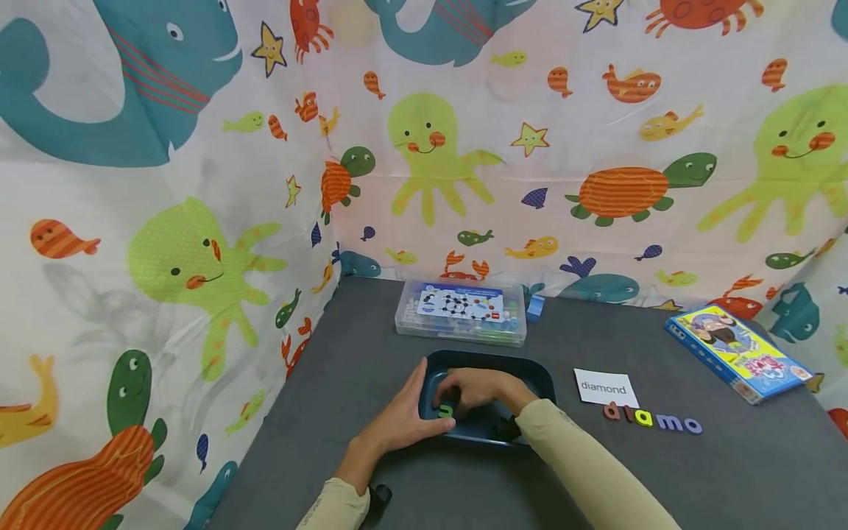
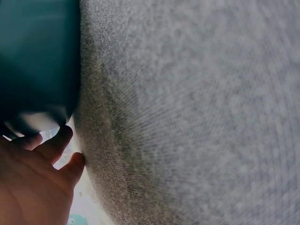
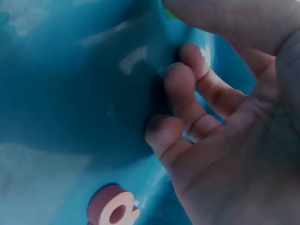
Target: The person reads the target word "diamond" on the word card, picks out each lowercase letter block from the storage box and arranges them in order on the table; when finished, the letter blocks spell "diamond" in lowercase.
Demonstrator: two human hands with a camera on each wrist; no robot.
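Observation:
A dark blue tray stands on the grey table. My left hand holds its left end, with the thumb at the near rim and the fingers along the outer wall. In the left wrist view the fingertips are at the tray's wall. My right hand reaches down inside the tray and pinches a green letter shaped like an n. The thumb covers most of this letter in the right wrist view, where the other fingers are curled. A pink letter lies in the tray near that hand.
Right of the tray lies a white card reading "diamond". Below it, colored letters form "diamo", ending in a purple o. Behind the tray are a clear plastic case and a blue block. A boxed game lies far right.

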